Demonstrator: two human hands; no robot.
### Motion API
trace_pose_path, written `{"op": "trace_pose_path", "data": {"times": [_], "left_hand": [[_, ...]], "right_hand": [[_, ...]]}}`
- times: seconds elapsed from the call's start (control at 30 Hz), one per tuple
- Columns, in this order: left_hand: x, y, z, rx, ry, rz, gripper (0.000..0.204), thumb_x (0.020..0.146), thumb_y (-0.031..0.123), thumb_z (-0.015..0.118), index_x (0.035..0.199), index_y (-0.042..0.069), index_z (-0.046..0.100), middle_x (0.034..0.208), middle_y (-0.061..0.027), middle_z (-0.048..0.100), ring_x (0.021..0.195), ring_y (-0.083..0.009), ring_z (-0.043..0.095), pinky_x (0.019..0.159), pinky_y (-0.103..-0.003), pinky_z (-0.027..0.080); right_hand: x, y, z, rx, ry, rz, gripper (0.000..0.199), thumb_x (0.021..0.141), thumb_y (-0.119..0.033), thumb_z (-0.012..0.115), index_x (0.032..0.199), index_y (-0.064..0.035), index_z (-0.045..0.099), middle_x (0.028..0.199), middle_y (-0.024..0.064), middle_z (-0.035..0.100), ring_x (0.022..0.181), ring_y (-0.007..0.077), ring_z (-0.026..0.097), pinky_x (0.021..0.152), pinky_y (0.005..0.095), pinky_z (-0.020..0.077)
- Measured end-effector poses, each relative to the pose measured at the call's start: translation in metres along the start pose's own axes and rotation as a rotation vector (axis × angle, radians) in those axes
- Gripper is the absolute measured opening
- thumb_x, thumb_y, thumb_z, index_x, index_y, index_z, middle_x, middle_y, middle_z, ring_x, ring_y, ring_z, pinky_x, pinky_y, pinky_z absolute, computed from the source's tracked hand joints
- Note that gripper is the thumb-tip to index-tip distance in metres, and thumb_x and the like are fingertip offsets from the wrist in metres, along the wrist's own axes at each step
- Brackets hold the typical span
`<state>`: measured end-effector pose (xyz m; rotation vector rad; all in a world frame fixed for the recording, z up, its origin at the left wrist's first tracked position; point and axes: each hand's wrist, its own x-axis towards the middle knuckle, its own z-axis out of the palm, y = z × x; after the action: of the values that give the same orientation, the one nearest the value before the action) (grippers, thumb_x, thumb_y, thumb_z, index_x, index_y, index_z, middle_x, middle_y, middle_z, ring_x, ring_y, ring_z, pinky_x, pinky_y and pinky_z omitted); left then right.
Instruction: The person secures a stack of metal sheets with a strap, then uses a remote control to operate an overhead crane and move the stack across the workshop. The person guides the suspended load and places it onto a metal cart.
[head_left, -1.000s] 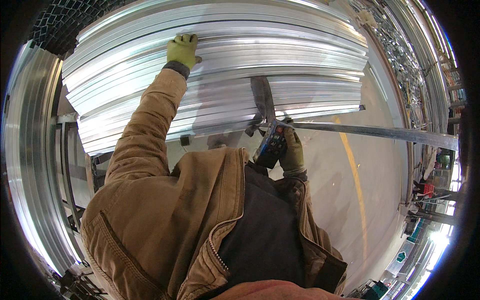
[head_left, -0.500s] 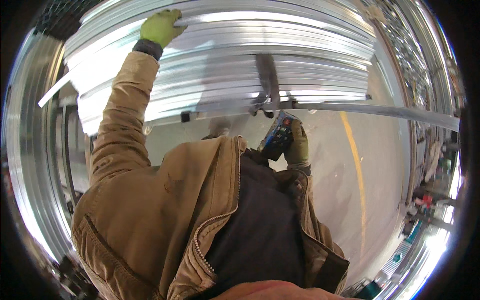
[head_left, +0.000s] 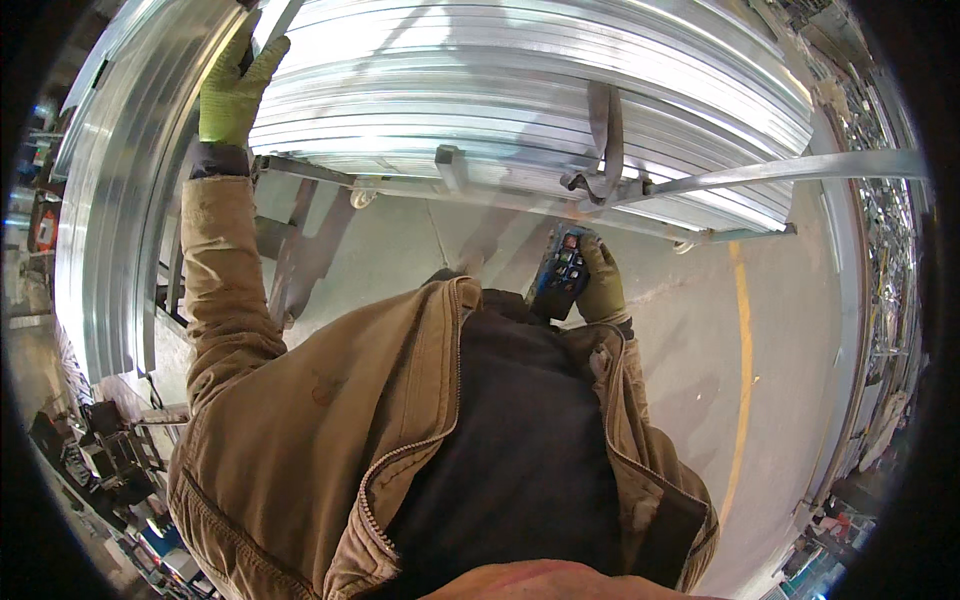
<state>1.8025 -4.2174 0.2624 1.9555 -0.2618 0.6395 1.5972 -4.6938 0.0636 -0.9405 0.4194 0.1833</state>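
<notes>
My left hand (head_left: 236,90), in a yellow-green glove, reaches up at the far left, by the left end of a stack of long silver metal profiles (head_left: 450,80). Its thumb stands apart from the fingers, and a narrow strip of metal shows just beyond the gap; whether the fingertips touch it I cannot tell. My right hand (head_left: 601,285), gloved in a similar colour, holds a dark handheld remote control (head_left: 560,272) with several buttons close to my chest. Part of that hand is hidden behind the remote.
A wheeled rack (head_left: 520,203) carries the stack, with a grey strap (head_left: 606,140) hanging over its front. From there a metal bar (head_left: 780,172) sticks out to the right. More long profiles (head_left: 120,230) lie at the left. A yellow line (head_left: 743,350) marks the floor.
My left hand has gone from above the profiles to their left end, its fingers now pointing away. The whole view has shifted. The remote stays in my right hand.
</notes>
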Motion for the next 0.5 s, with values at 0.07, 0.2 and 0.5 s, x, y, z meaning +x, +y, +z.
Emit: {"op": "trace_pose_path", "data": {"times": [0.07, 0.2, 0.5], "left_hand": [[-0.011, 0.017, -0.007, -0.161, 0.034, -0.055, 0.033, 0.099, 0.028, 0.074, 0.120, 0.004, 0.072, 0.085, 0.0023, 0.065, 0.073, -0.0075, 0.055, 0.066, -0.028, 0.045], [-0.012, 0.053, -0.016, -0.379, 0.001, 0.010, 0.038, 0.105, 0.036, 0.064, 0.122, 0.003, 0.071, 0.089, 0.0000, 0.067, 0.077, -0.0099, 0.060, 0.070, -0.029, 0.049], [0.056, 0.133, -0.001, -0.869, 0.107, 0.054, 0.038, 0.103, 0.055, 0.058, 0.105, 0.018, 0.065, 0.071, 0.0060, 0.051, 0.057, -0.0084, 0.051, 0.051, -0.024, 0.040]], "right_hand": [[-0.008, -0.003, 0.010, -0.039, 0.003, -0.026, 0.042, 0.103, -0.035, 0.067, 0.126, -0.0004, 0.064, 0.113, 0.0084, 0.072, 0.099, 0.0183, 0.072, 0.083, 0.0331, 0.0602], [-0.017, -0.005, 0.019, -0.063, -0.054, -0.035, 0.042, 0.103, -0.034, 0.066, 0.127, -0.0002, 0.063, 0.113, 0.0091, 0.072, 0.099, 0.0177, 0.072, 0.082, 0.0325, 0.0603], [-0.017, 0.023, 0.017, -0.448, -0.024, -0.293, 0.039, 0.106, -0.029, 0.061, 0.131, 0.0017, 0.062, 0.119, 0.0107, 0.070, 0.103, 0.0179, 0.071, 0.085, 0.0321, 0.0604]]}}
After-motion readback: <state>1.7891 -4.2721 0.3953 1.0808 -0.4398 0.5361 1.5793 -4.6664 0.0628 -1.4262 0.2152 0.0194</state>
